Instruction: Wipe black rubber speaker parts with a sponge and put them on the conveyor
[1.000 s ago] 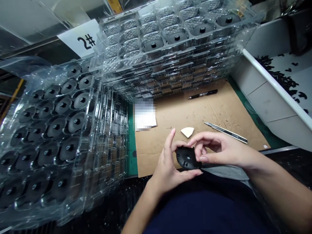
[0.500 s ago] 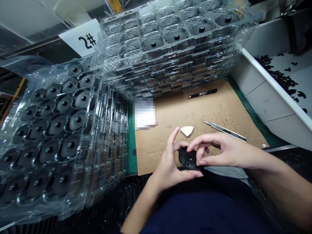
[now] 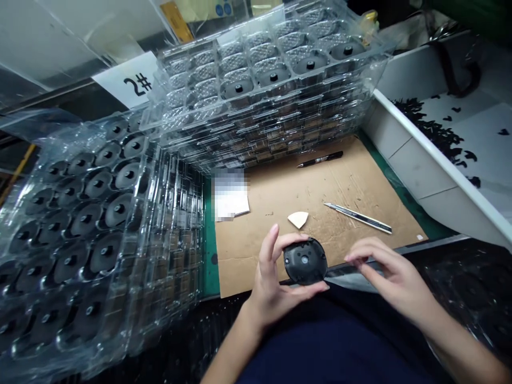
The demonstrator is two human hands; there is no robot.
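Note:
A round black plastic part with small holes and a pale spot in its middle rests in my left hand. My left thumb is under its lower edge and the fingers are at its upper left. Off to the right, apart from the part, my right hand has its fingers curled and the tips pinched together. Anything between those tips is too small or hidden to make out. Just beyond the part, a cream wedge-shaped pad lies on the cardboard. A utility knife lies beyond my right hand, blade end to the left.
Stacked clear trays stand at the back, with more trays full of black round parts at left. A pen and a white paper lie on the cardboard. At right, a white bin holds small black pieces.
My right hand has let go of the black part and moved away to the right. The part now faces the camera more fully in my left hand. The view has shifted slightly.

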